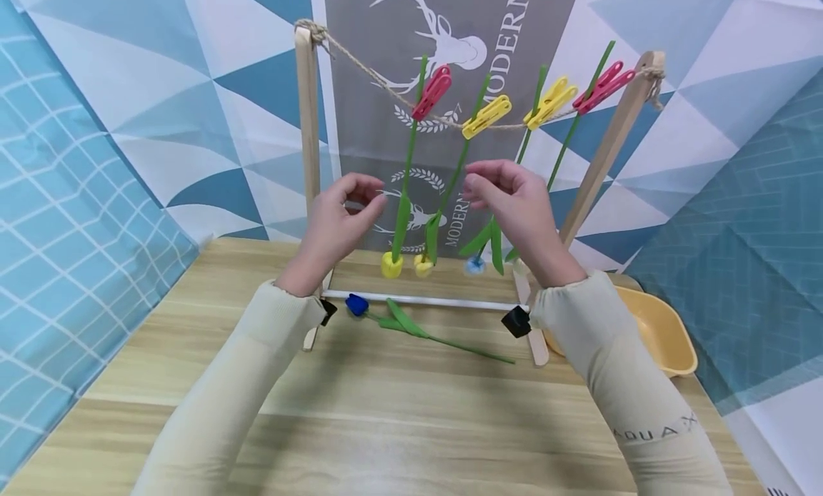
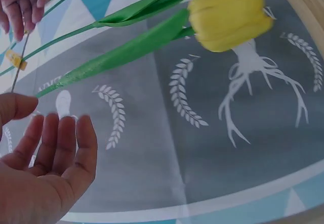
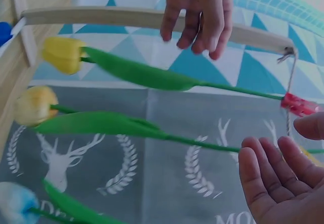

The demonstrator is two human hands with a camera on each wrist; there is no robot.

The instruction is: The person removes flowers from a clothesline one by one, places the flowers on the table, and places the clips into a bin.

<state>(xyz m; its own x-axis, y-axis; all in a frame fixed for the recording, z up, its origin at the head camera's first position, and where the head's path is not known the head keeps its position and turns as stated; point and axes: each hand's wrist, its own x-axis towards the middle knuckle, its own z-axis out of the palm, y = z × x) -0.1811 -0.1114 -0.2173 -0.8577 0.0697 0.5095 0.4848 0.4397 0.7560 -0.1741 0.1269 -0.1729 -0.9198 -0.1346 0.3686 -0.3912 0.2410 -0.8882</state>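
Observation:
My left hand (image 1: pixel 334 224) hovers left of the hanging flowers, fingers loosely curled, holding nothing. Across from it, my right hand (image 1: pixel 524 206) is raised in front of the stems on the right, also with nothing in its fingers. Several artificial tulips hang bloom-down from a twine line (image 1: pixel 363 67). A yellow tulip (image 1: pixel 391 265) hangs from a pink clothespin (image 1: pixel 432 93), beside a pale yellow tulip (image 1: pixel 423 266) under a yellow clothespin (image 1: pixel 486 117). Farther right, a blue-and-white tulip (image 1: pixel 474 265) hangs from another yellow clothespin (image 1: pixel 551 102). The rightmost stem, in a pink clothespin (image 1: pixel 604 88), is partly hidden by my right hand.
Wooden posts (image 1: pixel 307 110) hold the twine at both ends, joined low down by a white rod (image 1: pixel 424 301). On the wooden table (image 1: pixel 398 424) lies a dark blue tulip (image 1: pixel 356 305) with its stem pointing right. A yellow-orange basin (image 1: pixel 662 331) stands behind my right forearm.

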